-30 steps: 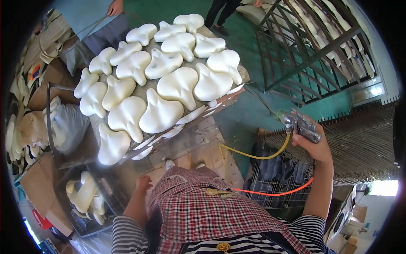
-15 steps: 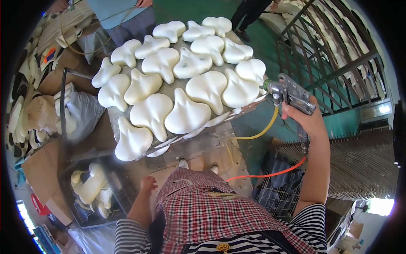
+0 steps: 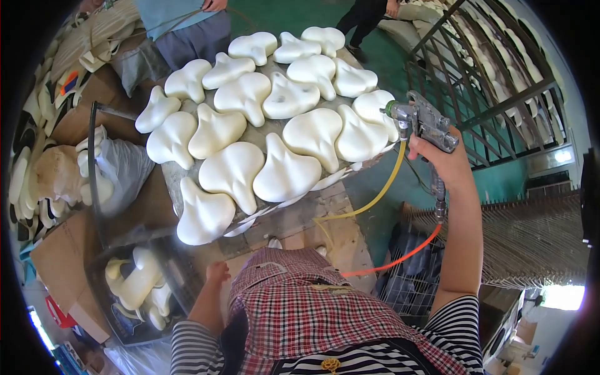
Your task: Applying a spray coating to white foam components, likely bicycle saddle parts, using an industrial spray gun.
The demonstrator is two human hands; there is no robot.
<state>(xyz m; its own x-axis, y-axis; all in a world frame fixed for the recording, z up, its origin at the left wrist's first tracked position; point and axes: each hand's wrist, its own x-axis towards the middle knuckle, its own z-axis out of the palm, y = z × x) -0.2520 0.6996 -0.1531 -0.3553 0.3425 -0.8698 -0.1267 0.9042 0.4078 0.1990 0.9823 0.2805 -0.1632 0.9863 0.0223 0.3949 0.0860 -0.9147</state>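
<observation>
My right hand (image 3: 445,159), raised at the right, is wrapped round the grip of a metal spray gun (image 3: 431,127). Its nozzle points left, at the right end of a tilted grey board (image 3: 255,134). Cream-white foam saddle pads (image 3: 287,167) cover that board in rows, each wide at one end and narrow at the other. From the gun hang a yellow hose (image 3: 382,195) and an orange-red hose (image 3: 405,255). Low beside my apron, my left hand (image 3: 218,272) has its fingers curled in, with nothing seen in it. Whether the gun is spraying cannot be made out.
A dark crate (image 3: 134,337) with several foam pieces stands at the lower left, near cardboard (image 3: 62,256) and a plastic bag (image 3: 125,165). Metal racks (image 3: 494,112) rise on the right. Two other people stand beyond the board, one with a blue top (image 3: 165,15).
The spray gun and my right hand have shifted slightly left and up, bringing the nozzle over the rightmost pads. The hoses swung left with them. My left hand has hardly moved.
</observation>
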